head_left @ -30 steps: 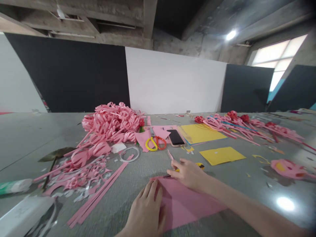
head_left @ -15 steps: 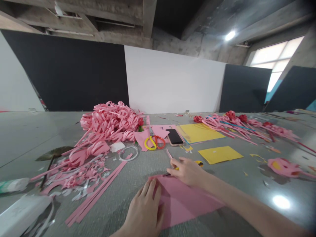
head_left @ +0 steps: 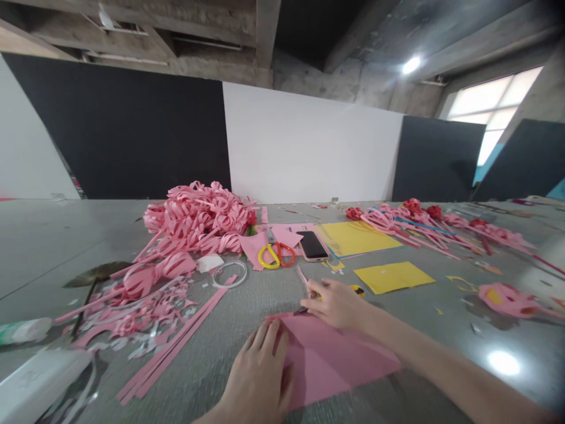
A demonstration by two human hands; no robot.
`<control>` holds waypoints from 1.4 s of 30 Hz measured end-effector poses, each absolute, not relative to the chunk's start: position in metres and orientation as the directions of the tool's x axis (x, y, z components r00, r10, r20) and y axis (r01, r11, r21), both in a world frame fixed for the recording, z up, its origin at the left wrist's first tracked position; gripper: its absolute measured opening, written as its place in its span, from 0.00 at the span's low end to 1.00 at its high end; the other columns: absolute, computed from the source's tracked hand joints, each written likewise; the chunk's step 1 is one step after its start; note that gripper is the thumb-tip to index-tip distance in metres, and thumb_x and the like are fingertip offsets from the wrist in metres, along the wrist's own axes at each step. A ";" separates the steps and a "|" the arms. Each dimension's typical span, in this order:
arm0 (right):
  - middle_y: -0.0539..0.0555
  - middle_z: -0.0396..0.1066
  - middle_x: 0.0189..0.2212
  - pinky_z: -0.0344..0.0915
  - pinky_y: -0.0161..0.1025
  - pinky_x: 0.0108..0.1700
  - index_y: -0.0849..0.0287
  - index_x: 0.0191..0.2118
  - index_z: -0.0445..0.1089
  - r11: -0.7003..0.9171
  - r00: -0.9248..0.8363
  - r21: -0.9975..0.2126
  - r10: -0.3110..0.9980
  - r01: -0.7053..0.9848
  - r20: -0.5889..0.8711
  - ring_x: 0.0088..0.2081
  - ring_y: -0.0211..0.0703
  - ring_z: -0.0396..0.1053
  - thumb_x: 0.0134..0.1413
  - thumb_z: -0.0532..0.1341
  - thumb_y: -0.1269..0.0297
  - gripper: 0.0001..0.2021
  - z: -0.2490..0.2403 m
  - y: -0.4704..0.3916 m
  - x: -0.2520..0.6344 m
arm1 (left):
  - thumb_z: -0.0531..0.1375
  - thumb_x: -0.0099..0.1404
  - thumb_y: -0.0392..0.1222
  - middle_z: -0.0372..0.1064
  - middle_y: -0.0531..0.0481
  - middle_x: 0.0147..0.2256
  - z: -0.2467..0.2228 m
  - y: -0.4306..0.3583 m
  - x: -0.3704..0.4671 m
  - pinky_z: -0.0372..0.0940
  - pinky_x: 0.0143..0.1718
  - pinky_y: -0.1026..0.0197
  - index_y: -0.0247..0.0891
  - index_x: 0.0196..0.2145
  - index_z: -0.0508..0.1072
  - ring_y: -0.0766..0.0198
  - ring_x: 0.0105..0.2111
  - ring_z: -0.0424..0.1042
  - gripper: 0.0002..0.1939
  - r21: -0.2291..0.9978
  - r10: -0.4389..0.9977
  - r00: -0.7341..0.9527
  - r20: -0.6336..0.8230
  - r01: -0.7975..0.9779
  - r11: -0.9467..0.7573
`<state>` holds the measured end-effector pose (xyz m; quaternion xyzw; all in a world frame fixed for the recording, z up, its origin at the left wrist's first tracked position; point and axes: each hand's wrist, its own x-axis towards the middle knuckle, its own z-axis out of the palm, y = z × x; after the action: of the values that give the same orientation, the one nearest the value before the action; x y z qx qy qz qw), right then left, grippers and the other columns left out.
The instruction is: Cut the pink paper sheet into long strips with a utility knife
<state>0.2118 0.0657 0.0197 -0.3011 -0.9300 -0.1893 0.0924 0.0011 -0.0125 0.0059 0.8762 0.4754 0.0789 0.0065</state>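
A pink paper sheet (head_left: 335, 365) lies on the grey table close to me. My left hand (head_left: 260, 365) rests flat on its left part, fingers spread a little. Over the sheet's far edge, my right hand (head_left: 333, 303) is closed around a yellow utility knife (head_left: 356, 290), its dark tip low against the paper. A narrow pink strip (head_left: 302, 274) sticks out beyond the right fingers. Scissors (head_left: 277, 255) with yellow and red handles lie on pink paper behind the hands, beside a phone (head_left: 313, 245).
Left are a heap of pink paper loops (head_left: 198, 215), cut strips (head_left: 176, 347), scraps, a tape ring (head_left: 229, 275) and a white box (head_left: 42, 386). Right are yellow sheets (head_left: 394, 277) and pink paper flowers (head_left: 507, 299). Upright panels (head_left: 313, 147) stand behind.
My right hand and the knife tip have shifted very slightly to the right along the sheet's far edge. My left hand has stayed in place.
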 end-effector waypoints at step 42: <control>0.46 0.58 0.24 0.48 0.30 0.21 0.62 0.31 0.61 -0.245 -0.589 -0.899 0.808 -0.363 0.017 0.17 0.27 0.57 0.54 0.51 0.58 0.11 -0.012 0.072 0.194 | 0.46 0.64 0.35 0.64 0.48 0.34 0.010 0.055 0.021 0.59 0.38 0.60 0.36 0.37 0.64 0.60 0.37 0.65 0.09 0.042 0.783 0.599 0.169 0.789 -0.613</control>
<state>0.1942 0.0724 -0.0120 -0.2337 -0.4759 0.7537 0.3884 0.0205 0.0553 0.0095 0.8939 0.4397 0.0852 -0.0186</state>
